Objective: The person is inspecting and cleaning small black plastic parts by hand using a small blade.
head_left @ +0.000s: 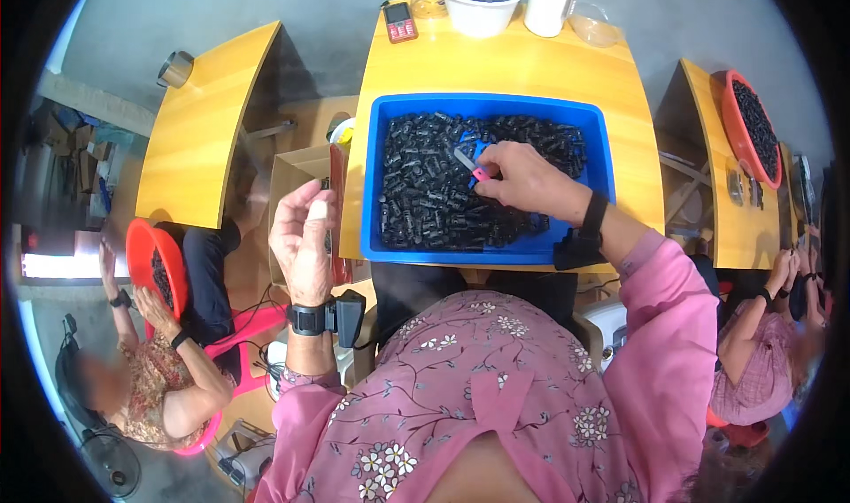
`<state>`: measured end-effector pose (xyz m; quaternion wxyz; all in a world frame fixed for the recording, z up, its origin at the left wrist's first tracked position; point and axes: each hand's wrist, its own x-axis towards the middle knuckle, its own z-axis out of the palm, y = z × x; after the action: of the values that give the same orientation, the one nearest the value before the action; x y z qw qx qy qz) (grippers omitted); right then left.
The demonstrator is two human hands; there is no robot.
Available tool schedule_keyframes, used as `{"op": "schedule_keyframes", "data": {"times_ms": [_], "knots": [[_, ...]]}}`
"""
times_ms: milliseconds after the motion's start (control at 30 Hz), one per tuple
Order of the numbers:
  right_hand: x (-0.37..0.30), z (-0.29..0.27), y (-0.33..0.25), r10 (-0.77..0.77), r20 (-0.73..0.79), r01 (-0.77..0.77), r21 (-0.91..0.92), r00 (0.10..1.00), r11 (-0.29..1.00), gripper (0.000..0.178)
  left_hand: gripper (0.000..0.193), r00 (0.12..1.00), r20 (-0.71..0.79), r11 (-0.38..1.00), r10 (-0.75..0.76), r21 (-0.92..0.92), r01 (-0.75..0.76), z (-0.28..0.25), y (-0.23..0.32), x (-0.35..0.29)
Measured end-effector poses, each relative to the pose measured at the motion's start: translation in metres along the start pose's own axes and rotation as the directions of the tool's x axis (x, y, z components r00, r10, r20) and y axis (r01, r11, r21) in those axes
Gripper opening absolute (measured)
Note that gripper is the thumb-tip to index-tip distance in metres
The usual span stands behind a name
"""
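Note:
A blue plastic tray (372, 184) in front of me holds a thick layer of small black plastic parts (434, 184). Over its middle, my right hand (527, 177) grips a small cutter (481, 174) with a pink handle, its grey blade pointing up and left above the parts. My left hand (303, 237) is raised left of the tray, beside an open cardboard box (288, 180). Its fingers are curled and pinched together; whether something small is between them is hidden.
The tray lies on a yellow table (496, 69). Along the far edge stand a red phone (399, 22), a white bowl (482, 16) of black parts, a white bottle (548, 3) and a clear dish (595, 27). People sit at both sides; the left one holds a red basin (142, 246).

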<state>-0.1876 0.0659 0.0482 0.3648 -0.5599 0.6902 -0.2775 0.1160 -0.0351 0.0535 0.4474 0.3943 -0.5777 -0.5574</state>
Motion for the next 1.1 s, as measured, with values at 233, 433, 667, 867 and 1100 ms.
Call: {"op": "schedule_keyframes", "data": {"times_ms": [233,433,667,867,1100], "knots": [[0.015,0.005,-0.001,-0.037,0.065,0.054,-0.283,0.997,0.957,0.020,0.028,0.911,0.410,0.991,-0.036,0.132,-0.020,0.050,0.009,0.009],[0.016,0.000,-0.008,0.011,0.089,0.012,-0.256,0.996,0.967,0.017,0.026,0.817,0.574,0.807,0.052,0.457,-0.373,0.074,-0.008,0.034],[-0.015,-0.017,0.000,0.003,-0.200,0.051,0.264,0.980,0.963,0.017,0.024,0.793,0.609,0.724,0.030,0.533,-0.437,0.095,-0.003,0.043],[-0.057,-0.028,-0.020,0.058,-0.311,0.209,0.754,0.949,0.622,0.018,0.024,0.725,0.689,0.511,0.016,0.617,-0.598,0.124,-0.016,0.051],[-0.081,-0.027,-0.005,-0.003,-0.189,0.171,0.882,0.982,0.440,0.016,0.016,0.719,0.692,0.450,-0.063,0.663,-0.598,0.139,-0.031,0.057]]}}
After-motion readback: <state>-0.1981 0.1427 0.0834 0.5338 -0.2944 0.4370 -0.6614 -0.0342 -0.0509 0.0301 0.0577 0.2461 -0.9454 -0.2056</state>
